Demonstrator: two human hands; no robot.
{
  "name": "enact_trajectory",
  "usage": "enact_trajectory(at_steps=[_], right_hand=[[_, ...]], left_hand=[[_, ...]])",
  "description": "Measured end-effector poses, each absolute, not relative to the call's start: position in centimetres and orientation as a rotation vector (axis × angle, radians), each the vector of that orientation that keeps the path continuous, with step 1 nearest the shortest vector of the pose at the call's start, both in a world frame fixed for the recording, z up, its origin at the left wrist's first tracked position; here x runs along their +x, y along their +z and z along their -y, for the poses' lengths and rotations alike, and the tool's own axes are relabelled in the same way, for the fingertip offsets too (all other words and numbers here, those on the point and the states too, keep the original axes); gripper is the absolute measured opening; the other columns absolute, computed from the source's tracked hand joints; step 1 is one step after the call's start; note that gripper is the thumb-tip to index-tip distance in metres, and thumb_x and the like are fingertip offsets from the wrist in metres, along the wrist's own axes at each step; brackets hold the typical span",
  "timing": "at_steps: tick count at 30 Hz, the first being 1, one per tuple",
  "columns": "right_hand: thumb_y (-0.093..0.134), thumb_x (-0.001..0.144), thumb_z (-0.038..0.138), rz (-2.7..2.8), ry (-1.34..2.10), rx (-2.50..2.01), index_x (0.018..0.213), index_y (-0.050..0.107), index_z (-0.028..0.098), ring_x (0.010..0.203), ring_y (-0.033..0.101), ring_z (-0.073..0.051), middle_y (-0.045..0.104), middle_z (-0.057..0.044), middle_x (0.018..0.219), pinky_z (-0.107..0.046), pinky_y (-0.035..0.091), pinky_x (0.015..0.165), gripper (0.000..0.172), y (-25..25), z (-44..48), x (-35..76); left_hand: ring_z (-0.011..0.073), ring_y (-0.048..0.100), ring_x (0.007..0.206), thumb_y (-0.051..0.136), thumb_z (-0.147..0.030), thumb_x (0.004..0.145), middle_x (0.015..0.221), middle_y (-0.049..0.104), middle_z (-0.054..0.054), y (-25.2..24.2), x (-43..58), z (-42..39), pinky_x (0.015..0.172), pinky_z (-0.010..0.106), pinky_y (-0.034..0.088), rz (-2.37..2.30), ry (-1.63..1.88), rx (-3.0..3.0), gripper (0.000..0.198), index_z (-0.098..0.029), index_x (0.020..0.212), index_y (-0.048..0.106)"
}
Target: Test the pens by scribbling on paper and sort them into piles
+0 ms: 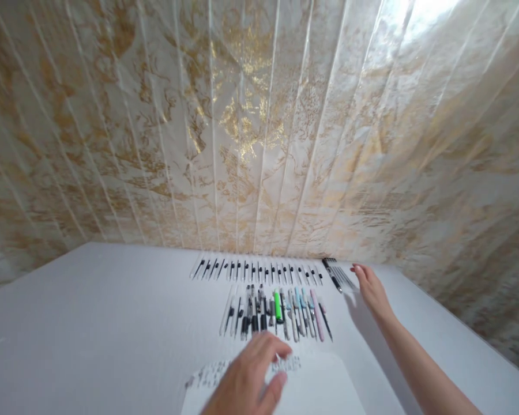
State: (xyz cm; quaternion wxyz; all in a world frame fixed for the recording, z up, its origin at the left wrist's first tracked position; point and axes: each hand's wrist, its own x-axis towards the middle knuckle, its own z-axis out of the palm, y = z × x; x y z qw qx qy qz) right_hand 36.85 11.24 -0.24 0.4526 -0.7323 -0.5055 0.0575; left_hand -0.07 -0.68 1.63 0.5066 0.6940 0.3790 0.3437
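Observation:
My left hand (253, 374) lies on a white sheet of paper (320, 386) with handwriting along its top, fingers spread and flat. My right hand (372, 291) reaches out to the far right, fingers stretched toward a small bunch of black and clear pens (337, 274); it holds nothing. A far row of clear pens with black caps (255, 269) runs along the wall. A nearer row of mixed pens (277, 311) includes a green one (277, 305), pale blue ones and a pink one (316, 314).
All of it lies on a white table (90, 323) that meets a cream and gold marbled wall (259, 127) at the back. The table's right edge (480, 334) runs diagonally toward me.

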Motion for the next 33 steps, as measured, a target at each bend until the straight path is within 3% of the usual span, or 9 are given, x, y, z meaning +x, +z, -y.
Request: enact_trajectory(at_steps=[3, 8, 15, 25, 33], right_hand=[[0.039, 0.094, 0.046, 1.364, 0.216, -1.686, 0.11, 0.059, 0.019, 0.106, 0.061, -0.027, 0.068, -0.012, 0.108, -0.042, 0.047, 0.093, 0.037, -0.4, -7.3, 34.1], [0.041, 0.09, 0.05, 1.426, 0.287, -1.571, 0.107, 0.06, 0.021, 0.102, 0.064, -0.026, 0.069, -0.012, 0.107, -0.038, 0.05, 0.086, 0.038, -1.9, -2.3, 29.7], [0.042, 0.088, 0.052, 1.367, 0.306, -1.54, 0.104, 0.059, 0.02, 0.095, 0.067, -0.027, 0.07, -0.011, 0.098, -0.039, 0.05, 0.083, 0.039, -2.7, -2.4, 29.6], [0.047, 0.084, 0.051, 1.298, 0.399, -1.535, 0.102, 0.058, 0.021, 0.087, 0.069, -0.026, 0.07, -0.012, 0.096, -0.038, 0.052, 0.08, 0.037, -2.6, -2.4, 29.5], [0.047, 0.08, 0.054, 1.275, 0.439, -1.54, 0.1, 0.056, 0.02, 0.09, 0.069, -0.028, 0.069, -0.013, 0.096, -0.04, 0.053, 0.08, 0.04, -2.2, -2.4, 29.2]], left_hand=[[0.0258, 0.05, 0.115, 0.044, -0.021, 0.093, 0.119, 0.057, 0.006, 1.5, -2.2, -4.1, 0.101, 0.041, 0.04, -1.198, 0.926, 2.214, 0.03, -0.027, 0.12, 0.055], [0.0293, 0.048, 0.115, 0.048, -0.023, 0.088, 0.121, 0.05, 0.01, -0.3, -4.6, -8.7, 0.098, 0.047, 0.041, -1.358, 0.856, 2.335, 0.027, -0.022, 0.113, 0.059], [0.0283, 0.049, 0.114, 0.04, -0.023, 0.091, 0.123, 0.052, 0.011, -1.6, -4.9, -8.2, 0.095, 0.046, 0.043, -1.488, 0.774, 2.409, 0.029, -0.021, 0.115, 0.056], [0.0268, 0.053, 0.109, 0.037, -0.012, 0.086, 0.117, 0.055, 0.011, -0.6, -7.9, -6.7, 0.093, 0.043, 0.046, -1.512, 0.596, 2.514, 0.031, -0.018, 0.112, 0.054], [0.0268, 0.054, 0.102, 0.044, -0.018, 0.089, 0.109, 0.057, 0.011, 0.6, -7.1, -7.4, 0.089, 0.039, 0.044, -1.615, 0.357, 2.599, 0.02, -0.017, 0.105, 0.055]])
